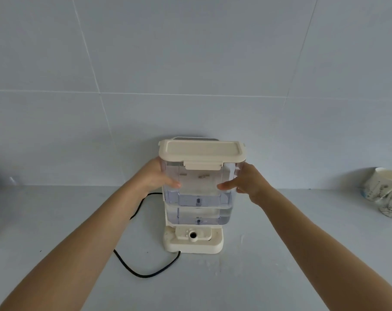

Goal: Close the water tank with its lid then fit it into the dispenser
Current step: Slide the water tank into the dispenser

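- Here, the clear rectangular plastic water tank (198, 194) was held upright between both hands, above the rear platform of the cream plastic dispenser (193, 243), which stood on the pale grey countertop (55, 221) against the tiled wall (190, 63).
- The cream rectangular lid (201, 151) sat flat on top of the tank, its front clasp folded down over the rim.
- The left hand (155, 176) pressed against the tank's left side, with its fingertips curling onto the front face.
- The right hand (246, 182) gripped the tank's right side likewise, thumb reaching across the front.
- Water filled the lower part of the tank; its surface showed as a band partway up.
- The dispenser's base lay bare just below the tank, with a round socket (193, 235) visible in its middle; whether the tank's bottom touched the base could not be told.
- A black power cord (143, 273) looped across the counter from the dispenser's left front corner.
- Patterned paper cups (386, 194) leaned together well off to the right.
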`<action>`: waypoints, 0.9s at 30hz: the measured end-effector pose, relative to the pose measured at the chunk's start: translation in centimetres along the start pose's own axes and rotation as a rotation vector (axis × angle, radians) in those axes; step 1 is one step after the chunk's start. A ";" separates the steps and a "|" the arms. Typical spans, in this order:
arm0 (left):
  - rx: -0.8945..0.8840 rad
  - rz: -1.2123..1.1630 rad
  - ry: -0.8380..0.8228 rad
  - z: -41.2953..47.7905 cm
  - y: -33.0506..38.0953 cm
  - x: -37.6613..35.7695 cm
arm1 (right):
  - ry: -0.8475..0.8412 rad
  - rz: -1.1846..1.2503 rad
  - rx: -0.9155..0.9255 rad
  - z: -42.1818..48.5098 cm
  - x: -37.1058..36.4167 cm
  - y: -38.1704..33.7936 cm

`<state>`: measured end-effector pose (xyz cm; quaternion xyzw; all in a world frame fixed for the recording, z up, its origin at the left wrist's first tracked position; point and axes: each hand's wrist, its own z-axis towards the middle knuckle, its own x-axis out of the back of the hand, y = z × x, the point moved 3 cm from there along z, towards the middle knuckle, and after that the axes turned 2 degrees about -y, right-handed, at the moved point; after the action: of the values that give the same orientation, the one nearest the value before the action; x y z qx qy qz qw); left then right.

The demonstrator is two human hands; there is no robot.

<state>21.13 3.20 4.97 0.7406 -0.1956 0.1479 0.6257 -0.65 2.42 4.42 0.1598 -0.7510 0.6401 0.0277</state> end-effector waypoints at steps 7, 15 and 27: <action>0.055 -0.027 -0.013 0.8 -1.8 0.6 | -0.018 0.044 -0.042 1.1 -1.4 0.7; 0.052 -0.030 -0.053 1.9 -2.5 0.3 | 0.004 0.010 -0.067 1.6 -1.6 1.3; 0.053 -0.054 -0.068 2.2 -4.7 -0.5 | 0.017 0.000 -0.076 2.2 -2.3 3.7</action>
<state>22.82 1.71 0.29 0.7666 -0.1925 0.1108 0.6025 0.89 1.25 -0.06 0.1530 -0.7745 0.6125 0.0402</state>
